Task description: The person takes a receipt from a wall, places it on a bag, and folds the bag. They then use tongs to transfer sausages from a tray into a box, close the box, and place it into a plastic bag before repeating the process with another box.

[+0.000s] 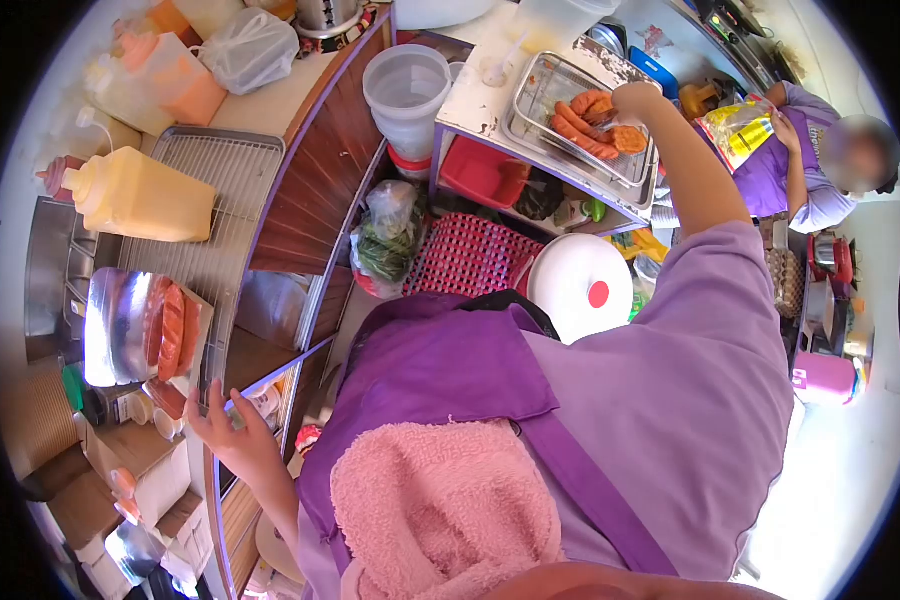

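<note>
My right hand [638,103] reaches over a metal tray with a wire rack [542,80]. Its fingers are bent down among several reddish cooked sausages [582,135]; what they grip is hidden. My left hand [232,425] is held with fingers apart, holding nothing, beside the left counter edge. Close to it, a foil-lined, open paper box [110,330] stands on another rack tray [235,165]. Reddish sausages [173,330] lie in that box. Behind the box lies a squeeze bottle of pale yellow sauce [145,195].
More sauce bottles [170,80] and a tied plastic bag [250,50] stand at upper left. A clear bucket [405,85], bagged greens [388,235] and a white round lid [580,288] are between the counters. At right, another person [820,160] holds a yellow packet [738,132].
</note>
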